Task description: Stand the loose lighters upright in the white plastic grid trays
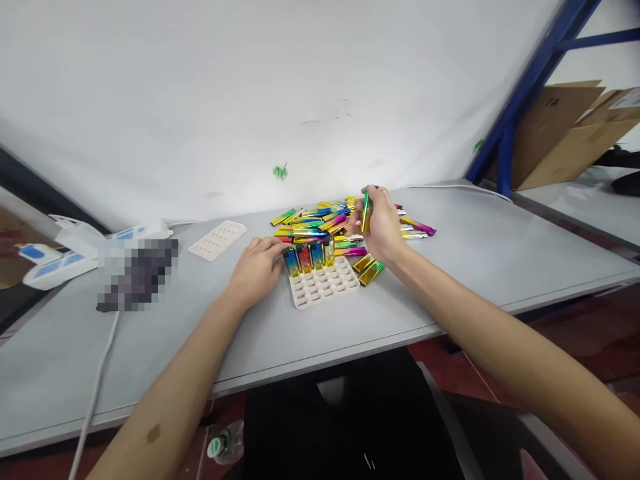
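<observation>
A white tray [325, 285] with rows of slots lies on the grey table. Several lighters stand upright along its back row, among them a blue one [291, 262] and a red one [304, 258]. My left hand [257, 267] rests at the tray's left side, its fingers closed near the blue lighter; what they hold, if anything, is hidden. Raised above the pile, my right hand [380, 223] grips a green and gold lighter [367, 212]. Behind the tray spreads a pile of shiny coloured lighters [305, 225]. Two gold-green ones [371, 273] lie at its right.
Another white slotted tray [218, 241] lies at the left back. Farther left are a power strip [60, 267], a blurred dark object [140, 275] and a white cable [103, 367]. A blue metal frame [505, 157] and cardboard boxes [560, 140] stand at the right.
</observation>
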The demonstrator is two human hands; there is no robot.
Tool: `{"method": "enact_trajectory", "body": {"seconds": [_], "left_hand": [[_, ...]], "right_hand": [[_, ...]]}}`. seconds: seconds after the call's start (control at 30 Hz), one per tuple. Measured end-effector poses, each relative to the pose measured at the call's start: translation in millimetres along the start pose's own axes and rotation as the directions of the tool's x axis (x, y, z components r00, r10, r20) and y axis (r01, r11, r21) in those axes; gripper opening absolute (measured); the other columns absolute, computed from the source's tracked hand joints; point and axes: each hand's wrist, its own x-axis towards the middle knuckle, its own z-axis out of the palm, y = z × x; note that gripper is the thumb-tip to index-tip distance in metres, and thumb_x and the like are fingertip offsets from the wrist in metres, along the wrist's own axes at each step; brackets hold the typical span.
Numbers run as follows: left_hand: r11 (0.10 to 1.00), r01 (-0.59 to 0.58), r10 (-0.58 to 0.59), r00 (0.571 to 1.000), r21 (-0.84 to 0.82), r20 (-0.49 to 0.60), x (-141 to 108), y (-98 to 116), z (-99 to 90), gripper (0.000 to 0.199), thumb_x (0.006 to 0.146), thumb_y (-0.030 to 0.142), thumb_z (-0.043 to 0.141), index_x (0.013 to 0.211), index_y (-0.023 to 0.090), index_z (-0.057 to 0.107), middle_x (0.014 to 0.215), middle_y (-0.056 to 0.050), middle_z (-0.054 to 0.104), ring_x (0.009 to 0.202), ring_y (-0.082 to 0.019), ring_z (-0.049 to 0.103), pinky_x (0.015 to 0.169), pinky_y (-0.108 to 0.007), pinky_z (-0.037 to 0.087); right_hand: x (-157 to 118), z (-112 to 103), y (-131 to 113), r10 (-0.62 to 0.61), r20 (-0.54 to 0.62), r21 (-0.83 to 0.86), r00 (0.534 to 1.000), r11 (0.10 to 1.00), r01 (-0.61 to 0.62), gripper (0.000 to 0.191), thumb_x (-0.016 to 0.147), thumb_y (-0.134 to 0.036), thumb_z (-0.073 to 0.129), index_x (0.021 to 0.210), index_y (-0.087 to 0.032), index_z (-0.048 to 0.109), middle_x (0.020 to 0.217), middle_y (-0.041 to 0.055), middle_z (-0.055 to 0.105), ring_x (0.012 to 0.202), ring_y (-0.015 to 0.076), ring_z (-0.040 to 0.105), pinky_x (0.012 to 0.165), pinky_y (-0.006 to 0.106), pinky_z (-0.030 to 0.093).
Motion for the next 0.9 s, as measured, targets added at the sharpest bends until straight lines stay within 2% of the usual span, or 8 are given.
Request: {"method": "enact_trajectory", "body": {"seconds": [0.13, 0.2, 0.27, 0.43, 0.57, 0.67, 0.8, 0.9], "left_hand": [[0.999, 0.038, -0.038, 0.999, 0.031, -0.013, -2.3, -1.9, -3.2, 0.031, 0.091, 0.029, 0.048, 0.114, 0.02, 0.067, 0.122, -0.012, 0.065, 0.114, -0.033, 0.052, 0.103, -0.051, 0.045], [0.998, 0.056, -0.055, 0.998, 0.027, -0.014, -2.9, -3.2, -4.6, 0.022, 0.091, 0.031, 0.05, 0.103, 0.02, 0.065, 0.113, -0.012, 0.066, 0.11, -0.032, 0.054, 0.098, -0.05, 0.046], [0.997, 0.076, -0.076, 0.997, 0.012, -0.013, -3.3, -3.6, -5.6, 0.014, 0.09, 0.032, 0.052, 0.094, 0.022, 0.061, 0.105, -0.011, 0.066, 0.105, -0.031, 0.055, 0.093, -0.048, 0.048], [0.995, 0.099, -0.099, 0.995, -0.021, 0.0, -3.4, -1.7, -6.6, 0.007, 0.087, 0.03, 0.055, 0.089, 0.024, 0.057, 0.096, -0.008, 0.065, 0.102, -0.03, 0.056, 0.09, -0.045, 0.048], [0.994, 0.101, -0.101, 0.995, -0.035, 0.008, -3.3, -1.6, -6.5, 0.007, 0.087, 0.03, 0.055, 0.088, 0.024, 0.057, 0.097, -0.008, 0.066, 0.102, -0.03, 0.057, 0.09, -0.045, 0.048], [0.994, 0.097, -0.097, 0.995, -0.04, 0.008, -3.6, -2.1, -6.5, 0.007, 0.087, 0.031, 0.056, 0.089, 0.024, 0.057, 0.097, -0.007, 0.066, 0.102, -0.03, 0.056, 0.09, -0.044, 0.048], [0.995, 0.091, -0.09, 0.996, -0.035, 0.008, -4.0, -1.7, -6.6, 0.008, 0.087, 0.031, 0.057, 0.089, 0.024, 0.056, 0.096, -0.007, 0.065, 0.102, -0.03, 0.056, 0.089, -0.044, 0.047], [0.996, 0.09, -0.09, 0.996, -0.03, 0.008, -4.1, -1.2, -6.8, 0.009, 0.087, 0.032, 0.059, 0.09, 0.024, 0.057, 0.098, -0.008, 0.066, 0.102, -0.03, 0.057, 0.089, -0.044, 0.047]], "right_hand": [[-6.5, -1.4, -3.6, 0.149, 0.165, 0.11, 0.975, 0.98, -0.168, 0.044, 0.089, -0.071, 0.049, 0.092, -0.028, 0.042, 0.057, -0.0091, 0.036, 0.04, 0.0082, 0.024, 0.038, 0.025, 0.017], [-10.0, 0.0, -3.8, 0.218, 0.255, 0.093, 0.942, 0.964, -0.248, 0.051, 0.088, -0.077, 0.044, 0.081, -0.026, 0.043, 0.053, -0.0096, 0.028, 0.04, 0.008, 0.016, 0.038, 0.026, 0.013], [-12.2, 1.7, -2.6, 0.271, 0.291, 0.07, 0.918, 0.95, -0.303, 0.058, 0.088, -0.081, 0.039, 0.071, -0.025, 0.039, 0.049, -0.0093, 0.024, 0.04, 0.0079, 0.013, 0.039, 0.026, 0.011], [-13.0, 2.8, 1.6, 0.319, 0.281, 0.071, 0.905, 0.934, -0.351, 0.055, 0.093, -0.069, 0.041, 0.062, -0.025, 0.032, 0.046, -0.0089, 0.022, 0.039, 0.0071, 0.009, 0.038, 0.024, 0.007], [-12.1, 0.3, 0.7, 0.304, 0.279, 0.099, 0.911, 0.934, -0.342, 0.047, 0.098, -0.053, 0.037, 0.061, -0.024, 0.031, 0.045, -0.0082, 0.023, 0.039, 0.0076, 0.008, 0.037, 0.023, 0.008], [-11.6, -1.0, -0.9, 0.283, 0.259, 0.111, 0.923, 0.941, -0.32, 0.044, 0.098, -0.047, 0.035, 0.06, -0.024, 0.032, 0.044, -0.0077, 0.023, 0.04, 0.0081, 0.007, 0.037, 0.023, 0.008], [-11.2, -0.8, -1.2, 0.245, 0.209, 0.099, 0.947, 0.958, -0.27, 0.049, 0.098, -0.056, 0.038, 0.061, -0.025, 0.033, 0.046, -0.0082, 0.021, 0.04, 0.0083, 0.009, 0.037, 0.023, 0.009], [-11.4, 0.0, -0.5, 0.247, 0.205, 0.074, 0.947, 0.961, -0.267, 0.053, 0.095, -0.066, 0.041, 0.062, -0.025, 0.032, 0.046, -0.0083, 0.022, 0.041, 0.0081, 0.01, 0.038, 0.023, 0.01]]}}
